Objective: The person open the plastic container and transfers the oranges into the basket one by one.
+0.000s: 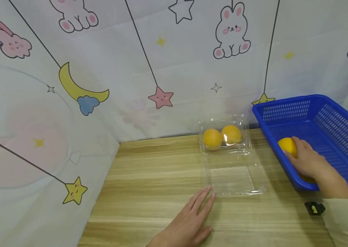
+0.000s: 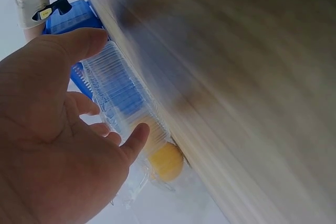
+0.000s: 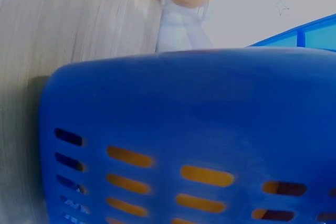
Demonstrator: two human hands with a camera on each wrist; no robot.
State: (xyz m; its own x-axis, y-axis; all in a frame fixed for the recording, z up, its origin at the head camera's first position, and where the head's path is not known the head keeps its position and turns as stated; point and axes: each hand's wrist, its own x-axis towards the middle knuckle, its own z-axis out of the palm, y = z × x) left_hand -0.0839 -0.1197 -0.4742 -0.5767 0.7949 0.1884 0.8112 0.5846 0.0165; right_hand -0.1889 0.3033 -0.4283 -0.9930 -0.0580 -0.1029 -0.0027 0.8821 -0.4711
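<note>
My right hand (image 1: pixel 311 163) reaches over the near left side of a blue plastic basket (image 1: pixel 344 116) and holds an orange (image 1: pixel 286 145) inside it. Part of another orange (image 1: pixel 306 178) shows beneath that hand. In the right wrist view, the basket wall (image 3: pixel 184 98) hides the hand, and orange colour shows through its slots. My left hand (image 1: pixel 189 219) has its fingers extended near the front edge of a clear plastic clamshell box (image 1: pixel 231 192). Two oranges (image 1: pixel 212 139) sit side by side in the box's far half. From the left wrist, the left hand (image 2: pixel 58 135) looks free of any object.
The wooden table (image 1: pixel 149 178) meets a white cloth backdrop (image 1: pixel 186 65) printed with cartoon rabbits and stars. The basket stands at the table's right side, with its raised rim beside the box. A small black device (image 1: pixel 314 208) is near the right sleeve (image 1: pixel 345 218).
</note>
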